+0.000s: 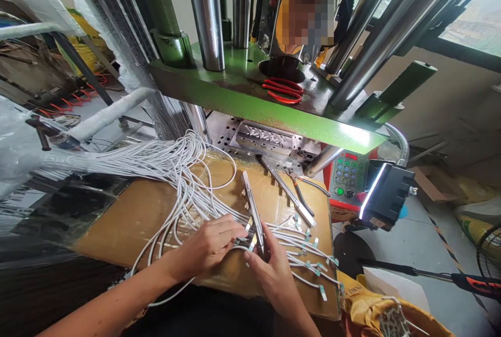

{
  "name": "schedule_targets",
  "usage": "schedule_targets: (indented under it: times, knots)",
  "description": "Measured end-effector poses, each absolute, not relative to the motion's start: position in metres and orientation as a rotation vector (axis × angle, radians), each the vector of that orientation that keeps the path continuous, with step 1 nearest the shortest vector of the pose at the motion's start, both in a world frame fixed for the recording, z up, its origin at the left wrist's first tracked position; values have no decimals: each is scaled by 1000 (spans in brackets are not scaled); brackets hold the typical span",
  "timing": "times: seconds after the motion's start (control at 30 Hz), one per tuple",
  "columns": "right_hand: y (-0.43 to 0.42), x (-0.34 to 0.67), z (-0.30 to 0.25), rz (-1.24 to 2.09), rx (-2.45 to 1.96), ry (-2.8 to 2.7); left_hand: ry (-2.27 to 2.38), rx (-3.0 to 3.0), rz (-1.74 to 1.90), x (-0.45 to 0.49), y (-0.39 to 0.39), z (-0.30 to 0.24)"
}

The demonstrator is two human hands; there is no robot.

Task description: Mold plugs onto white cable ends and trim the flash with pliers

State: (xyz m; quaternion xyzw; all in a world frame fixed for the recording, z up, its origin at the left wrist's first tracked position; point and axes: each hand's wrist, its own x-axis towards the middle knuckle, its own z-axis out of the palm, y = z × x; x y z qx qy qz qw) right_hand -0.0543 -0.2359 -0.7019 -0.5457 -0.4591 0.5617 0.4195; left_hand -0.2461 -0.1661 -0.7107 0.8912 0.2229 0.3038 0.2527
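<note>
My right hand [272, 269] is closed round the lower end of a narrow metal bar [252, 204], which tilts up and away over the cardboard. Small tabs stick out from the bar's left edge. At its lower part, my left hand [219, 240] has its fingers pinched together on the end of a white cable [239, 247]; the fingers partly hide that end. A second metal bar [287, 185] with similar tabs lies to the right. White cables [191, 170] run in from the left, and several cable ends with pale green-and-white tips [322, 292] lie beyond my right hand.
Pliers [299, 196] lie beside the second bar on the cardboard [117, 227]. Behind stands a green press [250, 102] with red-handled scissors [284, 90] on its plate and a metal mould [266, 136] below. A control panel [346, 175] and lamp [387, 196] stand right.
</note>
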Motion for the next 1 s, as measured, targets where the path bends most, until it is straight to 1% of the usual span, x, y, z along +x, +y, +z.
schedule_targets:
  times: [0.77,1.0]
  knots:
    - [-237,-55,-708,1424,-1393,-1079,586,2489,760,-249,-166,-707]
    - [-234,-54,-699,1412,-1379,-1170,606,2442,819,-245,-162,-710]
